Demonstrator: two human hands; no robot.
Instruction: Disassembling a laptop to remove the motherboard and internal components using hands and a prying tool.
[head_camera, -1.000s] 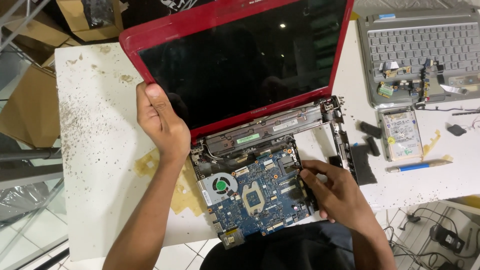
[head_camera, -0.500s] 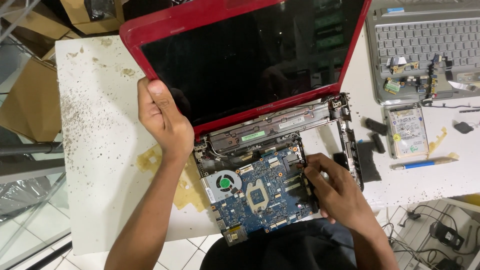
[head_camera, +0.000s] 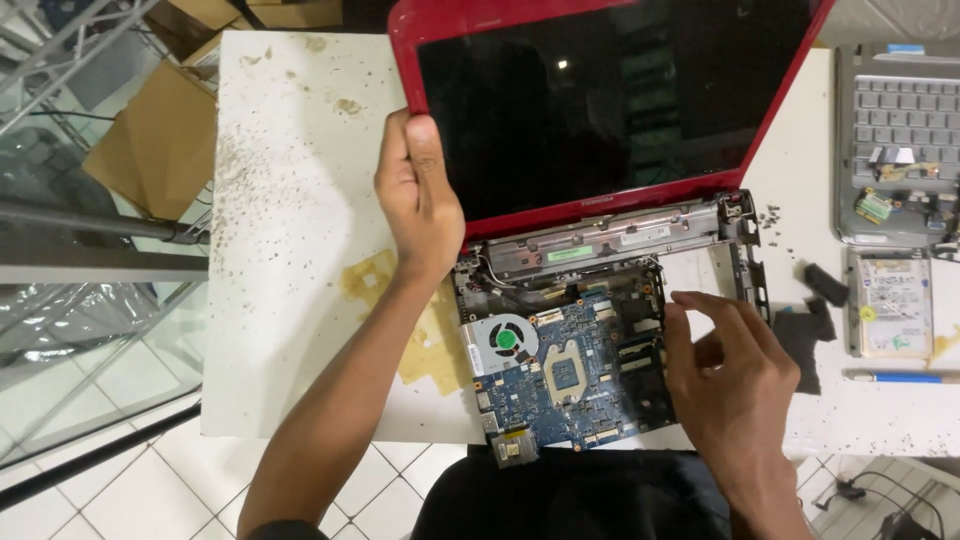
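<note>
Right hand (head_camera: 735, 375) has lifted off the motherboard (head_camera: 570, 365), fingers now spread.

Bright even overhead light, lamp glare on screen (head_camera: 600, 100), sharp focus

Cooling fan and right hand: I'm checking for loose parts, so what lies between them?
In the head view, between the cooling fan and the right hand lies only the blue motherboard.

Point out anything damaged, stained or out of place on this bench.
The red laptop is stripped: its blue motherboard and fan lie bare. The white table has yellowish stains and dark specks left of the left hand.
</note>
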